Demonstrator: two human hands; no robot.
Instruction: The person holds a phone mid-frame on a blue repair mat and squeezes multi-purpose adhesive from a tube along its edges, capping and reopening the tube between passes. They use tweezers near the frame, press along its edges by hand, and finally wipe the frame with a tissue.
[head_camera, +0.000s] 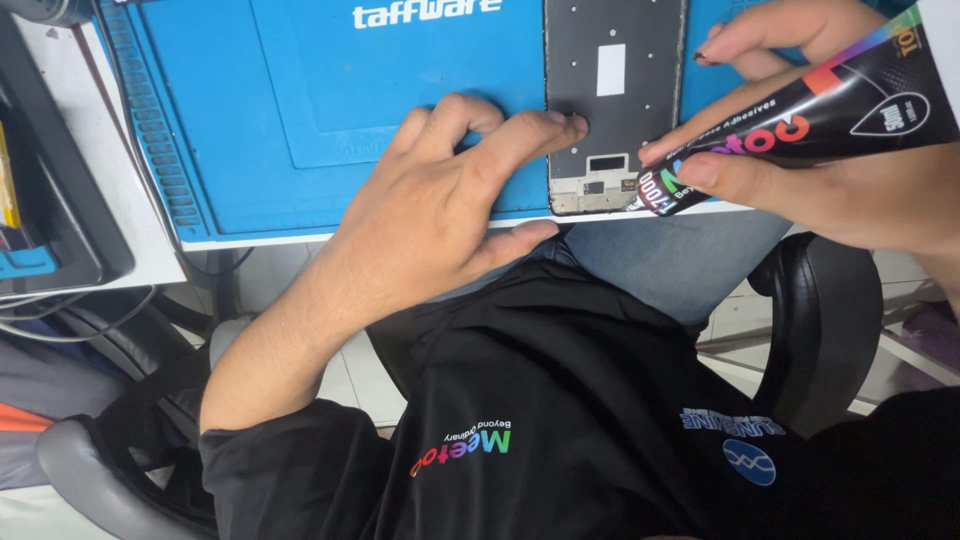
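Here we are, looking straight down at the near edge of the surface (130, 200), where a blue work mat (300, 120) lies almost flush with that edge. On the mat's right part lies a dark phone frame (615, 100), a flat rectangular plate with small cutouts, its lower end right at the near edge of the surface.

The left hand (440, 210) is spread flat and open, gripping nothing: its fingers (545, 130) press down on the frame's lower left area, pinning it to the mat, while the thumb hangs just past the surface's near edge.

The right hand (830, 170) comes in from the right edge, fingers closed around a black glue tube (800, 125) with coloured markings. The tube slants down and left, its nozzle end close to the frame's lower right corner; whether the tip actually touches the frame, I cannot tell, as the thumb and tube end crowd that spot.

How far along? By my reading, early in the gluing: the frame is steadied and the tube is brought in, but no bead of adhesive shows along the visible borders, so laying the glue seems largely left to do.

Below the surface, a black shirt and a black chair (830, 320).
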